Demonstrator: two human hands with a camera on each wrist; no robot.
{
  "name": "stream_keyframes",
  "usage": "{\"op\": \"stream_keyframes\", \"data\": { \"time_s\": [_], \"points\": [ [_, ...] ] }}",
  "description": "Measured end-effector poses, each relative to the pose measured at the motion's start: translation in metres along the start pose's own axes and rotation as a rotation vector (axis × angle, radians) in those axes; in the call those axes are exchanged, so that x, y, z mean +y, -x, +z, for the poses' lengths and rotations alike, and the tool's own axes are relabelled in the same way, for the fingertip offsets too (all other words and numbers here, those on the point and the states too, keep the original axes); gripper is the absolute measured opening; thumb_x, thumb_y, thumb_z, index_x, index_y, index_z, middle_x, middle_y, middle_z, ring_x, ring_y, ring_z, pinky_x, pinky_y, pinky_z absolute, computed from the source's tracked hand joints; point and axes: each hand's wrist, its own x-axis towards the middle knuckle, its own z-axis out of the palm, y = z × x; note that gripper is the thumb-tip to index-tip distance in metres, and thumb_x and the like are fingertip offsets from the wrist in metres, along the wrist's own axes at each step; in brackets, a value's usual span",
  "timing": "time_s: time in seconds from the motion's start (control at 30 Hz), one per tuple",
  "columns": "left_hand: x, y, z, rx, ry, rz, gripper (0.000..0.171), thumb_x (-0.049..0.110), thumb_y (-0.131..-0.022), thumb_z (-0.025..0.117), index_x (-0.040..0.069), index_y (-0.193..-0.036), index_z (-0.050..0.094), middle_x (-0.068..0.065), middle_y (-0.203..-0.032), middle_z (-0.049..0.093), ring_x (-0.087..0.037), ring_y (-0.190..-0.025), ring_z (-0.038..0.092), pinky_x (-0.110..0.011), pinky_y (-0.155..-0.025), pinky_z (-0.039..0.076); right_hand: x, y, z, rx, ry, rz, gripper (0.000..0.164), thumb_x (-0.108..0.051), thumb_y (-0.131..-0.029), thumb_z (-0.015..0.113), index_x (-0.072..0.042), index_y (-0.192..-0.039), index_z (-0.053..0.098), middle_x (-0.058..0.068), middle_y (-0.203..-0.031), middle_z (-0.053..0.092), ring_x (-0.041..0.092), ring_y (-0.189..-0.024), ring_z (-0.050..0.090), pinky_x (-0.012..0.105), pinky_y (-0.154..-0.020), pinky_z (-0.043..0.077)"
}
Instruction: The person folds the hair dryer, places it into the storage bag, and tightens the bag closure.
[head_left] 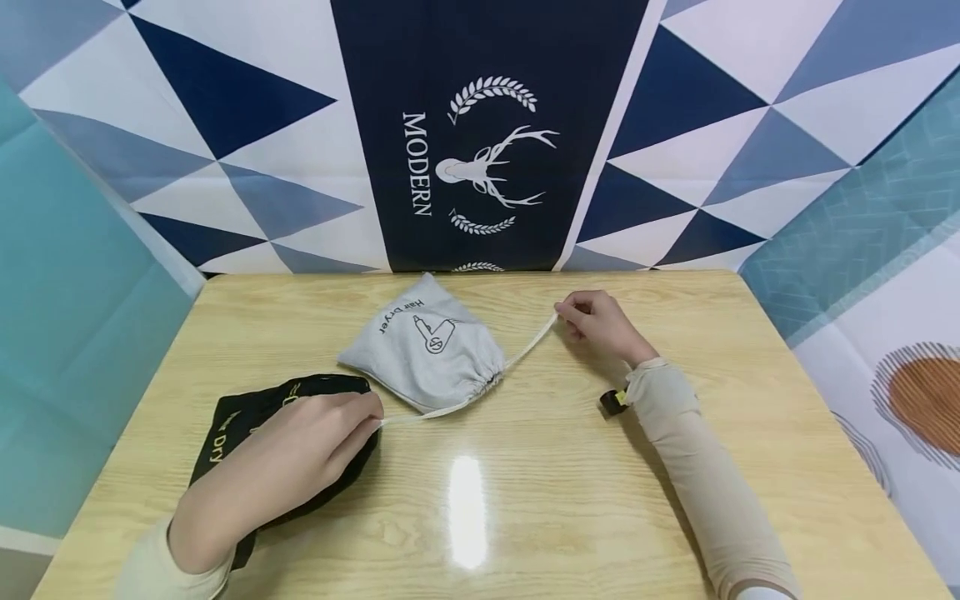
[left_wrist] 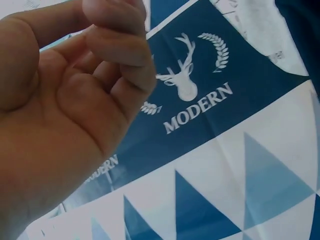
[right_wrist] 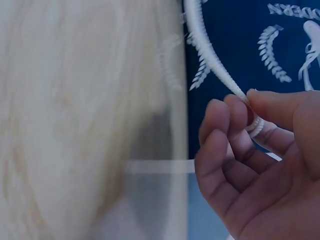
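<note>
A grey drawstring pouch [head_left: 401, 354] printed "Hair Dryer" lies on the table, its mouth gathered toward the lower right. White drawstring [head_left: 534, 340] runs out of both sides of that mouth. My right hand [head_left: 603, 325] pinches one end between thumb and forefinger; the right wrist view shows the cord [right_wrist: 212, 62] passing into the pinch, with a bit of it curling below. My left hand [head_left: 300, 450] pinches the other end, above a black pouch [head_left: 225, 429] with gold lettering, which it partly covers. In the left wrist view the fingertips are cut off at the top.
The wooden table [head_left: 570, 500] meets a patterned cloth backdrop [head_left: 487, 50] at its far edge. Under my right wrist a small black object [head_left: 612, 403] with a yellow part sits by the sleeve. Light glares off the tabletop near the front middle.
</note>
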Motion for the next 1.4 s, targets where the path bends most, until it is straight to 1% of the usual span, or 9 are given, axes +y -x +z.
{"op": "stream_keyframes", "data": {
  "time_s": [0.27, 0.47, 0.53, 0.7, 0.83, 0.97, 1.13, 1.23, 1.4],
  "points": [
    [-0.019, -0.004, 0.008, 0.079, -0.028, -0.034, 0.013, 0.009, -0.096, 0.063, 0.017, -0.086, 0.059, 0.012, -0.065, 0.043, -0.004, -0.058, 0.041, -0.023, -0.056, 0.041, -0.042, 0.008, 0.013, 0.029, 0.048, -0.139, 0.028, -0.024, -0.102, 0.058, 0.002, -0.099, 0.066, 0.016, -0.071, 0.061, 0.034, -0.063, 0.059, 0.029, -0.054, 0.048],
    [-0.038, -0.029, 0.014, 0.048, -0.057, -0.038, 0.015, 0.005, -0.096, 0.061, 0.011, -0.083, 0.056, 0.004, -0.062, 0.043, -0.009, -0.053, 0.04, -0.025, -0.051, 0.039, -0.085, 0.023, 0.048, 0.051, 0.199, -0.373, 0.016, -0.016, -0.101, 0.059, -0.003, -0.103, 0.068, 0.01, -0.091, 0.069, 0.018, -0.075, 0.063, 0.028, -0.064, 0.053],
    [-0.044, -0.038, 0.018, 0.07, -0.069, -0.028, 0.002, 0.006, -0.097, 0.061, 0.008, -0.095, 0.06, 0.0, -0.068, 0.053, -0.012, -0.055, 0.046, -0.028, -0.052, 0.042, -0.092, 0.028, 0.061, 0.001, 0.229, -0.462, 0.02, -0.015, -0.1, 0.06, -0.003, -0.114, 0.067, 0.007, -0.098, 0.07, 0.014, -0.081, 0.063, 0.03, -0.068, 0.055],
    [-0.049, -0.045, 0.028, 0.138, -0.054, -0.033, 0.05, 0.015, -0.098, 0.063, 0.007, -0.143, 0.045, -0.018, -0.111, 0.066, -0.029, -0.09, 0.066, -0.045, -0.075, 0.056, -0.096, 0.035, 0.075, -0.048, 0.263, -0.553, 0.045, -0.012, -0.099, 0.06, -0.007, -0.143, 0.05, 0.007, -0.114, 0.067, 0.019, -0.1, 0.061, 0.038, -0.08, 0.055],
    [-0.048, -0.037, 0.032, 0.14, -0.07, -0.07, 0.052, 0.021, -0.097, 0.064, 0.006, -0.144, 0.047, -0.02, -0.12, 0.062, -0.036, -0.109, 0.061, -0.051, -0.088, 0.053, -0.098, 0.037, 0.081, 0.008, 0.343, -0.488, 0.052, -0.02, -0.098, 0.063, -0.01, -0.146, 0.046, 0.01, -0.125, 0.063, 0.027, -0.114, 0.058, 0.046, -0.096, 0.048],
    [-0.042, -0.028, 0.033, 0.055, -0.203, -0.202, 0.047, 0.027, -0.097, 0.065, 0.004, -0.136, 0.054, -0.023, -0.12, 0.061, -0.043, -0.108, 0.059, -0.056, -0.083, 0.052, -0.099, 0.042, 0.096, -0.011, 0.491, -0.408, 0.061, -0.038, -0.096, 0.065, -0.011, -0.148, 0.044, 0.016, -0.134, 0.058, 0.033, -0.123, 0.054, 0.051, -0.104, 0.043],
    [-0.033, -0.021, 0.031, -0.163, -0.283, -0.393, 0.046, 0.031, -0.098, 0.063, 0.003, -0.133, 0.057, -0.026, -0.121, 0.059, -0.05, -0.11, 0.055, -0.065, -0.081, 0.048, -0.089, 0.048, 0.115, -0.045, 0.558, -0.377, 0.06, -0.037, -0.098, 0.063, -0.007, -0.146, 0.045, 0.019, -0.13, 0.06, 0.033, -0.117, 0.059, 0.048, -0.098, 0.049],
    [-0.03, -0.019, 0.031, -0.263, -0.239, -0.413, 0.044, 0.029, -0.098, 0.064, 0.004, -0.134, 0.057, -0.024, -0.122, 0.061, -0.049, -0.111, 0.055, -0.065, -0.082, 0.048, -0.085, 0.048, 0.119, -0.04, 0.531, -0.395, 0.056, -0.03, -0.097, 0.066, -0.004, -0.144, 0.046, 0.02, -0.129, 0.061, 0.033, -0.117, 0.061, 0.047, -0.099, 0.048],
    [-0.03, -0.015, 0.032, -0.296, -0.205, -0.381, 0.044, 0.026, -0.094, 0.069, 0.005, -0.132, 0.058, -0.018, -0.117, 0.064, -0.045, -0.105, 0.059, -0.058, -0.076, 0.052, -0.09, 0.034, 0.125, -0.116, 0.484, -0.423, 0.056, -0.026, -0.099, 0.063, -0.004, -0.146, 0.043, 0.017, -0.136, 0.059, 0.03, -0.123, 0.058, 0.042, -0.106, 0.043]
  ]
}}
